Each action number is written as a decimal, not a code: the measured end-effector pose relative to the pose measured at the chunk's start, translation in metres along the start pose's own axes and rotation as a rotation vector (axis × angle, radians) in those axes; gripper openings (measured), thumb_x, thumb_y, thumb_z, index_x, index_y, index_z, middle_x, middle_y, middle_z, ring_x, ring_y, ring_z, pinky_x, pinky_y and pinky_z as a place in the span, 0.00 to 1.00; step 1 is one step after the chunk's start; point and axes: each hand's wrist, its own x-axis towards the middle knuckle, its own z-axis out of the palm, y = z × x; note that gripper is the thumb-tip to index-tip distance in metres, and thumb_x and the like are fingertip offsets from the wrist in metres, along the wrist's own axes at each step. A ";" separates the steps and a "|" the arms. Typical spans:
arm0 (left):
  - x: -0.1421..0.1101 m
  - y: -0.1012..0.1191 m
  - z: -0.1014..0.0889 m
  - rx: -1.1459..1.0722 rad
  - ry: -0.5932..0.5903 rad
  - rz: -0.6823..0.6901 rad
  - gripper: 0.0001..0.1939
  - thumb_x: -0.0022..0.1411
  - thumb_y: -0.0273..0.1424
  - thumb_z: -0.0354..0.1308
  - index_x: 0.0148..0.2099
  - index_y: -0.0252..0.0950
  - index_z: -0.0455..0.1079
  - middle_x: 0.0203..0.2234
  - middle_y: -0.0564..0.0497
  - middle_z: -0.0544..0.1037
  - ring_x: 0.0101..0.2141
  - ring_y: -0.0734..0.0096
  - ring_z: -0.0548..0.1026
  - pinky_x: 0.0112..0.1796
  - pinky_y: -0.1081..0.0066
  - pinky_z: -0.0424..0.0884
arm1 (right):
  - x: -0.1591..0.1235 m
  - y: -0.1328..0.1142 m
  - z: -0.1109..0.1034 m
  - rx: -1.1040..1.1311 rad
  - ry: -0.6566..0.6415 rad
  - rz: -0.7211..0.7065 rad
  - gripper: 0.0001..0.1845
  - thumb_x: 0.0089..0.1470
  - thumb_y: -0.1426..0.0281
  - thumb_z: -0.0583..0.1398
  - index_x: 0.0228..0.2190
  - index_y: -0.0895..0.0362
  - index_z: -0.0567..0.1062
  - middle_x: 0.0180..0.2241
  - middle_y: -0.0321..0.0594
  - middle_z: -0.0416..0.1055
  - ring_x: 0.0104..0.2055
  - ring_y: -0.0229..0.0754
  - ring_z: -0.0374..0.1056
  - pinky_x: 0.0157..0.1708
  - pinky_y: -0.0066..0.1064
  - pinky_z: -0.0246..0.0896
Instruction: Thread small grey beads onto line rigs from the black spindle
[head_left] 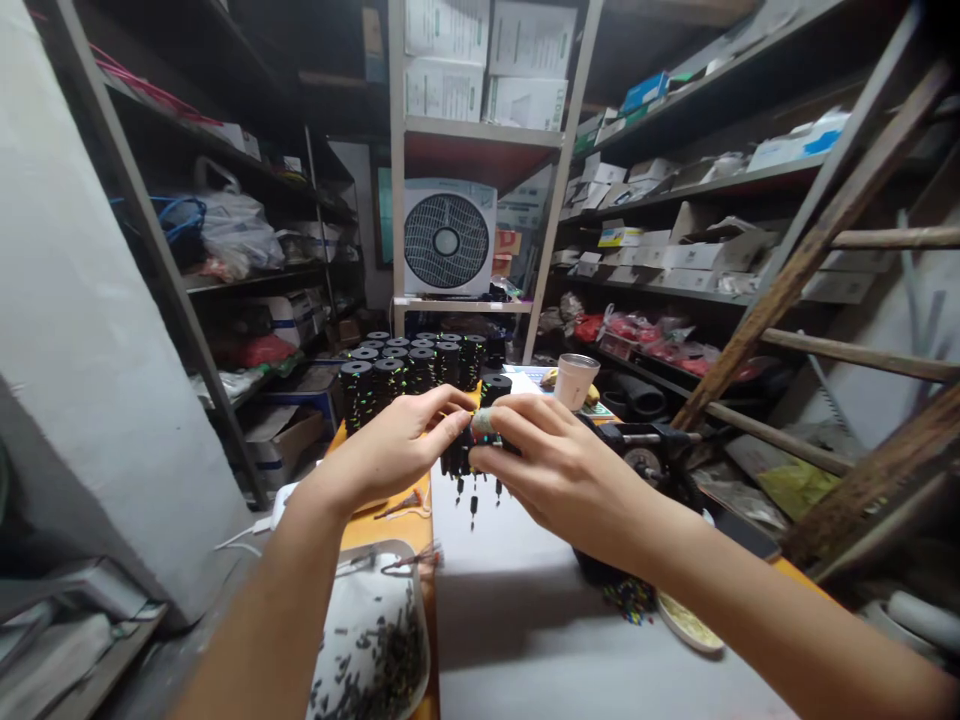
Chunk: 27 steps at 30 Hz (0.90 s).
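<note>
at the centre of the frame, the dark piece [455, 461] lies between both hands, its long axis hidden, gripped by the right hand [551, 455], while the left hand's [405, 440] pinch is unclear.

box fan [448, 240] | white cartons [527, 55] above it | wooden ladder [814, 255] at right | white cup [577, 384]

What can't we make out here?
All in head view:
Dark workpiece: partly hidden by the right hand.
Left hand: fingertips too small to tell if they hold anything.
Tray: left side behind the left forearm, near end cut off by the bottom edge.
Dark bits inside: too small to identify.
</note>
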 end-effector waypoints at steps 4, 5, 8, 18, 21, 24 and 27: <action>0.000 0.000 0.000 -0.002 -0.006 0.006 0.16 0.69 0.37 0.45 0.51 0.38 0.71 0.46 0.48 0.79 0.45 0.62 0.76 0.46 0.66 0.69 | 0.009 -0.003 -0.005 -0.123 -0.106 -0.072 0.11 0.61 0.80 0.52 0.36 0.59 0.73 0.41 0.47 0.69 0.46 0.49 0.62 0.46 0.42 0.62; 0.000 -0.001 0.000 -0.002 -0.008 0.007 0.17 0.69 0.37 0.45 0.51 0.38 0.70 0.47 0.47 0.79 0.45 0.63 0.76 0.46 0.66 0.69 | 0.011 -0.003 -0.005 -0.130 -0.114 -0.082 0.10 0.61 0.79 0.52 0.37 0.59 0.73 0.41 0.47 0.69 0.46 0.49 0.62 0.46 0.42 0.62; 0.000 -0.001 -0.001 0.001 -0.009 0.009 0.17 0.69 0.36 0.45 0.51 0.37 0.70 0.47 0.47 0.79 0.45 0.63 0.75 0.46 0.66 0.69 | 0.011 -0.004 -0.001 -0.104 -0.082 -0.055 0.10 0.60 0.80 0.52 0.37 0.60 0.73 0.39 0.47 0.69 0.43 0.50 0.61 0.43 0.42 0.62; -0.001 0.000 -0.001 -0.001 -0.011 0.006 0.16 0.70 0.38 0.45 0.49 0.37 0.70 0.44 0.48 0.79 0.44 0.63 0.75 0.45 0.65 0.68 | -0.002 -0.020 0.026 0.030 0.258 0.303 0.04 0.61 0.77 0.54 0.34 0.58 0.68 0.38 0.49 0.68 0.45 0.50 0.60 0.44 0.43 0.64; -0.001 0.000 -0.001 -0.002 -0.013 0.002 0.17 0.70 0.39 0.44 0.49 0.38 0.70 0.44 0.48 0.79 0.44 0.63 0.75 0.45 0.65 0.68 | -0.009 -0.029 0.032 0.047 0.302 0.320 0.05 0.59 0.78 0.56 0.35 0.57 0.69 0.41 0.47 0.69 0.51 0.52 0.60 0.48 0.44 0.61; -0.001 -0.001 -0.001 0.002 -0.008 -0.007 0.17 0.70 0.40 0.44 0.50 0.39 0.70 0.44 0.48 0.79 0.44 0.62 0.75 0.46 0.64 0.68 | -0.021 -0.035 0.032 0.076 0.301 0.340 0.06 0.57 0.78 0.58 0.35 0.56 0.70 0.42 0.46 0.68 0.52 0.54 0.60 0.49 0.46 0.60; -0.001 -0.001 0.000 0.002 -0.007 -0.017 0.17 0.70 0.40 0.45 0.50 0.39 0.70 0.44 0.48 0.79 0.45 0.61 0.75 0.46 0.63 0.68 | -0.035 -0.032 0.026 0.108 0.318 0.361 0.08 0.55 0.79 0.58 0.36 0.55 0.69 0.43 0.46 0.67 0.52 0.55 0.60 0.49 0.49 0.58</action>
